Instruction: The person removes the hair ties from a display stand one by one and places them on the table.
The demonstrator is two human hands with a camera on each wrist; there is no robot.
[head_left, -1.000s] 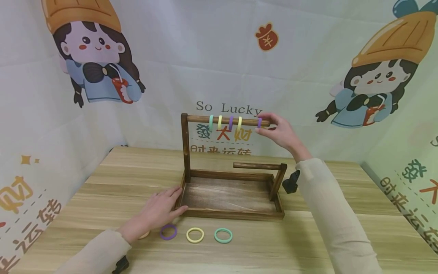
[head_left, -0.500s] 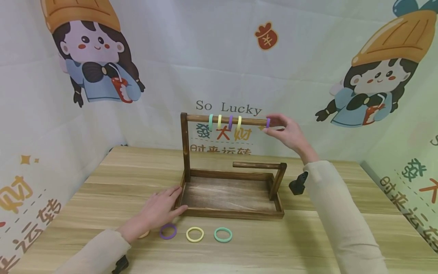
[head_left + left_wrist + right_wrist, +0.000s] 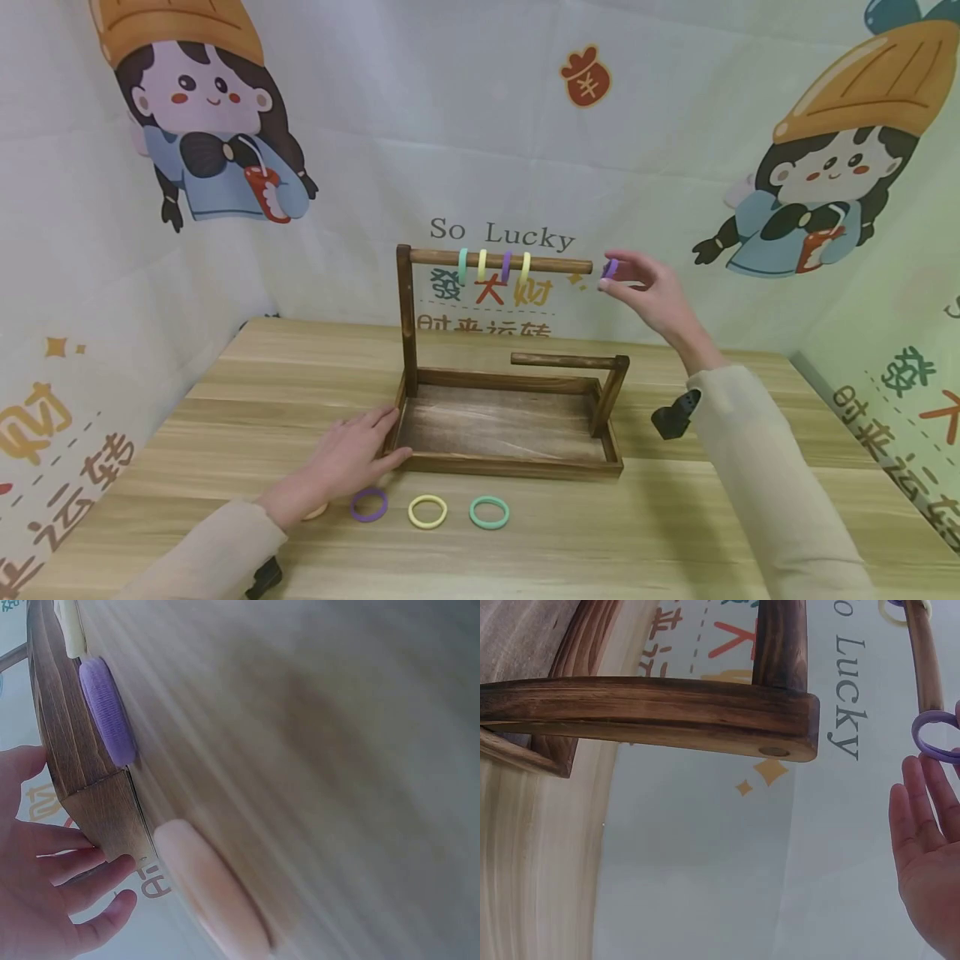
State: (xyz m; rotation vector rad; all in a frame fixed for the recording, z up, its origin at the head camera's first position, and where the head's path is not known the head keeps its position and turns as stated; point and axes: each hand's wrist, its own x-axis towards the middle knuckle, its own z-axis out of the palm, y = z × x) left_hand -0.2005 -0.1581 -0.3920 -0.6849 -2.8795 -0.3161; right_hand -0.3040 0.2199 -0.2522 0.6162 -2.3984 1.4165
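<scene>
Your hands work apart: the right hand point(image 3: 652, 292) pinches a purple ring point(image 3: 611, 268) between thumb and fingertips, while the left hand point(image 3: 345, 454) grasps nothing, its fingers fairly straight and resting at the near left corner of the wooden tray point(image 3: 517, 472). That touch probably steadies the stand, since the upper bar point(image 3: 562, 265) is carried only by the left post point(image 3: 408, 325), and a nudge at its free right end could shift everything. You have the pinched ring just beside that end, at bar height, its hole turned roughly toward the bar, presumably because only the unsupported tip lets a ring pass. Four hanging rings point(image 3: 526, 268) circle the bar further left: green, yellow, purple, yellow. Below, the lower bar point(image 3: 562, 361) points left from the right post point(image 3: 611, 400). On the counter point(image 3: 555, 550), near side of the tray, another purple ring point(image 3: 353, 505), a yellow ring point(image 3: 427, 527) and a green ring point(image 3: 489, 527) lie flat and spaced, likely for easy picking; your left wrist partly hides a peach ring point(image 3: 214, 892).
</scene>
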